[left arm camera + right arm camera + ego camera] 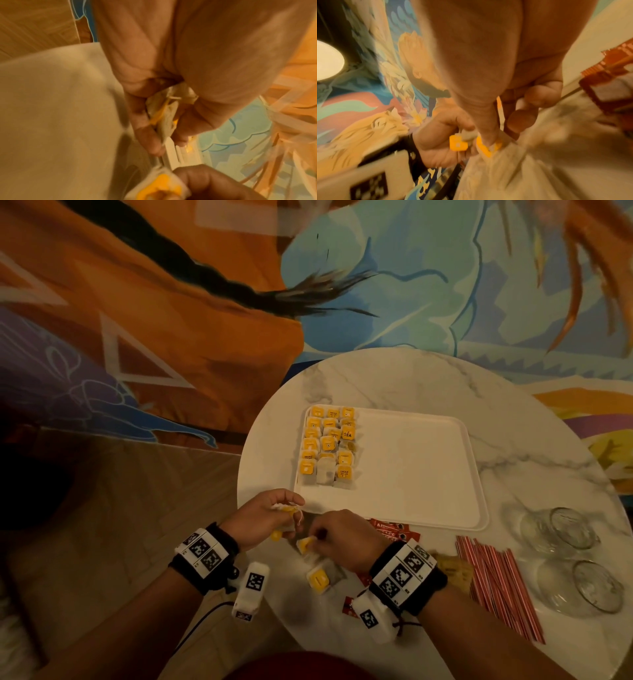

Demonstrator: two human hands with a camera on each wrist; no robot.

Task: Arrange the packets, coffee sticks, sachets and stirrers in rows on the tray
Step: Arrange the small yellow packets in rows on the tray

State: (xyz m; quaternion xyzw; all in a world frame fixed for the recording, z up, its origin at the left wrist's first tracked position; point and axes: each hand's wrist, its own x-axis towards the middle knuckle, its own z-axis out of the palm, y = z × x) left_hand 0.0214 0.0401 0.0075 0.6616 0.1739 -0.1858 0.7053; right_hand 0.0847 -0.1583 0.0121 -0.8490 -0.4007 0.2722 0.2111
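Note:
A white tray (428, 467) lies on the round marble table (513, 412), with several yellow-tagged tea bags (327, 445) in rows along its left side. Just in front of the tray's near left corner, my left hand (274, 517) holds a bunch of tea bags (164, 116) with strings and a yellow tag (458, 144) hanging out. Close beside it, my right hand (337, 537) pinches another yellow-tagged tea bag (306, 544) by its tag (486, 150). One more tea bag (320, 577) lies on the table under my right wrist.
Red coffee sticks (394, 532) lie between my right hand and the tray. A bundle of red striped stirrers (496, 583) lies at the right, brown sachets (452, 570) beside it. Two glasses (561, 532) lie on their sides at the table's right edge.

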